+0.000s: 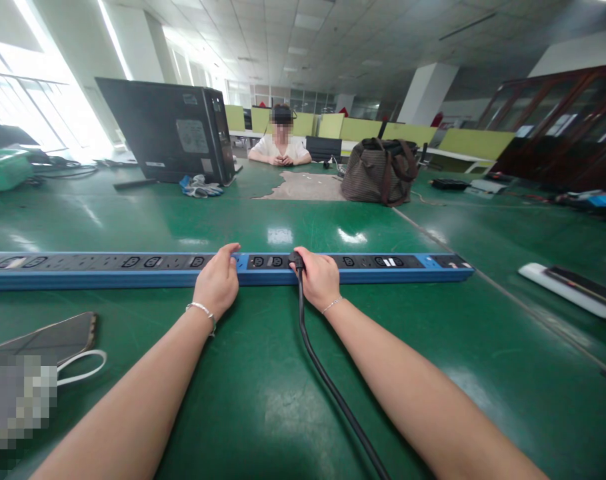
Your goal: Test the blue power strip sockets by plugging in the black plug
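A long blue-and-black power strip with rows of sockets lies across the green table, running out of view at the left. My right hand is closed around a black plug at the strip's socket face; whether its pins are inside a socket is hidden. From the plug a thick black cable runs down toward the near edge of the view. Across the strip, left of the plug, rests my left hand, its thumb and fingers apart and its fingertips near the far edge.
A phone lies at the near left, partly under a blurred patch. Farther back stand a black computer case, gloves and a brown bag. Another person sits across the table. A white-and-black bar lies right.
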A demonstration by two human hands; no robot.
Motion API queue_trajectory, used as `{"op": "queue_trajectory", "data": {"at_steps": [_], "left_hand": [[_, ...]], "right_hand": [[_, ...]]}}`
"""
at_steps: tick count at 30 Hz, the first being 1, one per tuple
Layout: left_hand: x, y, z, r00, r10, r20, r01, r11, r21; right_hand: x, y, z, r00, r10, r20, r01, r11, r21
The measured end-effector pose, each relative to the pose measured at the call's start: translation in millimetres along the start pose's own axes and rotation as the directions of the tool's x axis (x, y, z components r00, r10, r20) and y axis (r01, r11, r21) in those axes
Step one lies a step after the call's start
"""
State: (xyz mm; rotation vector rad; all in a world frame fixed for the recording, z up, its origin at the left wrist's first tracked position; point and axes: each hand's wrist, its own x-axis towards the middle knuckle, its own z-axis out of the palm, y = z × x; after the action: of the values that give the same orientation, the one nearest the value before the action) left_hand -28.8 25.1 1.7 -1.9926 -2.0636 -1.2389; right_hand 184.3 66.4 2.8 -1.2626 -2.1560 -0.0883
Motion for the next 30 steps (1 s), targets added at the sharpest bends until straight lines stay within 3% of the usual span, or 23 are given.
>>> {"op": "queue_trajectory", "data": {"at_steps": [14, 17, 22, 25, 28, 30], "left_hand": [[1.4, -2.4, 2.5, 0.999, 0.003, -0.045, -0.004, 1.000, -0.021], [1.4, -1.4, 2.0, 0.999, -0.012, -0.035, 0.011, 1.000, -0.014], [1.8, -1.2, 2.1, 1.000, -0.021, -0.010, 0.021, 1.000, 0.002], [1.5, -2.0, 2.1, 1.000, -0.011, 0.015, 0.010, 0.999, 0.039], [-0.6, 0.4, 1.2, 0.991, 0.129, 0.021, -0.130, 0.987, 0.096], [-3.1, 4.9, 0.5, 0.953, 0.301, 0.012, -0.300, 0.946, 0.121]], "right_hand": [[-1.1, 2.5, 8.0, 0.997, 0.028, -0.078, -0.023, 0.998, 0.059], [1.7, 1.0, 4.5, 0.992, -0.029, -0.121, 0.037, 0.997, 0.067], [6.3, -15.4, -6.0, 0.945, -0.116, -0.307, 0.157, 0.981, 0.111], [1.8, -23.6, -4.8, 0.952, -0.144, -0.270, 0.186, 0.973, 0.135], [-2.9, -25.5, 1.4, 0.964, -0.115, -0.239, 0.161, 0.970, 0.183], [-3.8, -25.3, 5.3, 0.966, -0.085, -0.243, 0.141, 0.964, 0.224]]}}
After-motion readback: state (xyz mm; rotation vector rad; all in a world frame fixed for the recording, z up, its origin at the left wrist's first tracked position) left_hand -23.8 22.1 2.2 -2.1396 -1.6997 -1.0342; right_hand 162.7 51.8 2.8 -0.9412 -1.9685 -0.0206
